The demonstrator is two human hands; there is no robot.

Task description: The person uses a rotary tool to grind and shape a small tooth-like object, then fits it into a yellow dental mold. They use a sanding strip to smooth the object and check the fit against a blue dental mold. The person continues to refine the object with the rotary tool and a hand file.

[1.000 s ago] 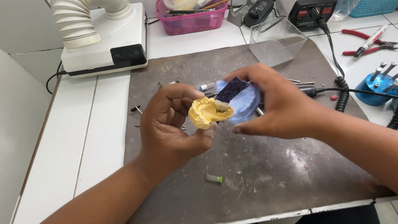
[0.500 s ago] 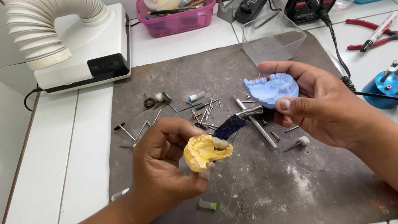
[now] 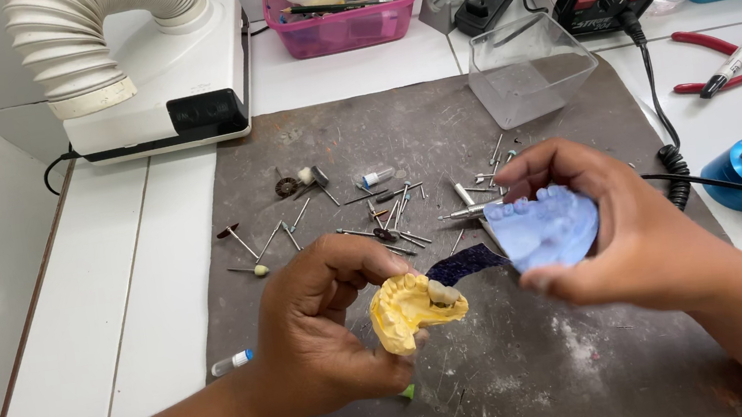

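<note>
Casts now farther apart: left hand (image 3: 325, 332) grasping yellow cast (image 3: 407, 311), right hand (image 3: 624, 229) cupping blue cast (image 3: 545, 230).

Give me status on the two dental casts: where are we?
Done: the two casts are apart, one per hand. In hand: left hand grips the yellow cast, which carries a greyish tooth piece; right hand holds the blue cast. A dark strip lies between them. Left: the burs are scattered on the grey mat, none picked up, and the casts are not fitted together.
</note>
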